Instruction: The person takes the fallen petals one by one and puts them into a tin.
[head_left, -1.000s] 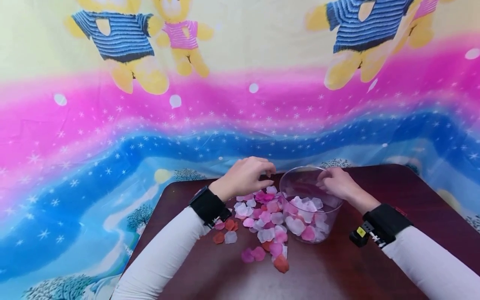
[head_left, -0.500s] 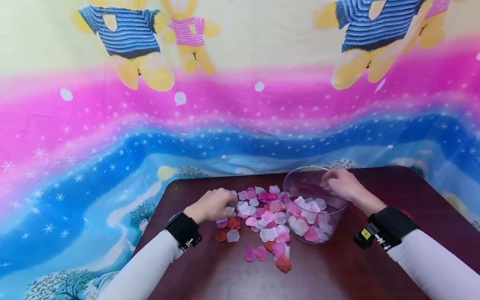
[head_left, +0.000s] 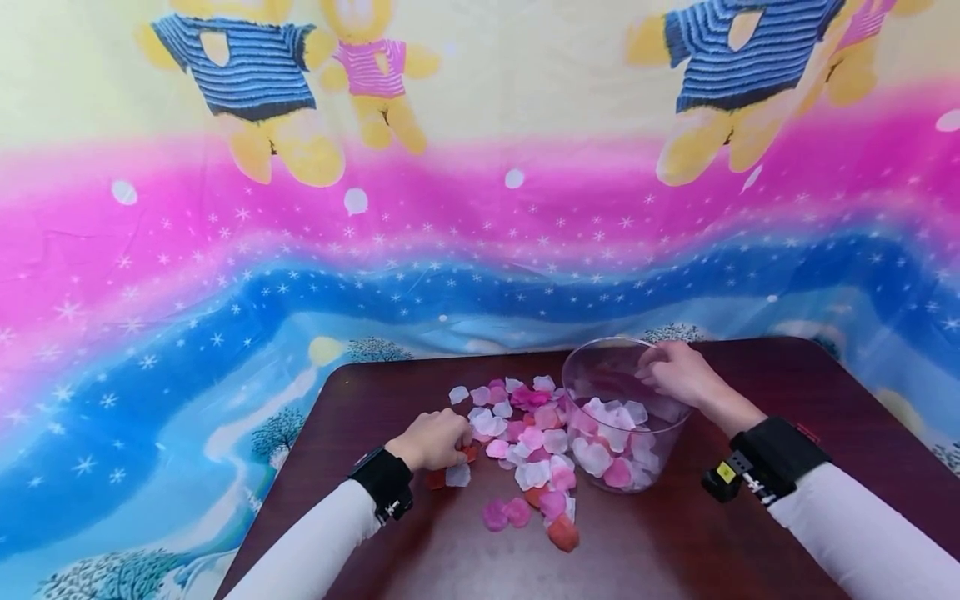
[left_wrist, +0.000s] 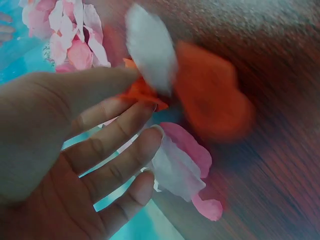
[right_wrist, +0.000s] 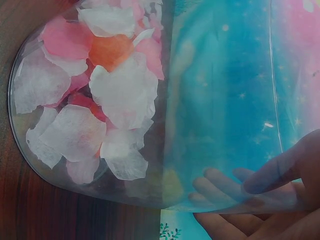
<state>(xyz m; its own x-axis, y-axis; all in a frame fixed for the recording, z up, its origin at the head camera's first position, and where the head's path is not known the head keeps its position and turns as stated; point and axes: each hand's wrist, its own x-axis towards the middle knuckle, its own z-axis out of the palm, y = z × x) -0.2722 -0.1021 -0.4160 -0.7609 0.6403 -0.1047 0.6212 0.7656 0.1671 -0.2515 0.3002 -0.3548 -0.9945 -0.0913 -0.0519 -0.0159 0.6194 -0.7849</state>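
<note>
In the head view my left hand (head_left: pixel 433 440) is low over the left side of loose artificial petals (head_left: pixel 531 437), coloured pink, white, red and magenta. The left wrist view shows its thumb and forefinger pinching an orange-red petal (left_wrist: pixel 142 94). Right by it are a white petal (left_wrist: pixel 151 47) and another orange-red petal (left_wrist: pixel 212 95), both blurred. A clear plastic bucket (head_left: pixel 663 450) stands on the table, partly filled with petals (right_wrist: pixel 125 90). My right hand (head_left: pixel 678 375) grips its rim at the right, the thumb on one side of the wall and fingers on the other.
The dark red-brown table (head_left: pixel 405 550) has rounded far corners. Behind it hangs a printed cloth (head_left: pixel 480 208) with bears and snowflakes. A pair of pink petals (head_left: pixel 506 513) and a red one (head_left: pixel 562 533) lie nearest the front edge.
My left hand has moved from beside the bucket to the left, then nearer to me, down onto the red and white petals. The right hand keeps its hold on the bucket.
</note>
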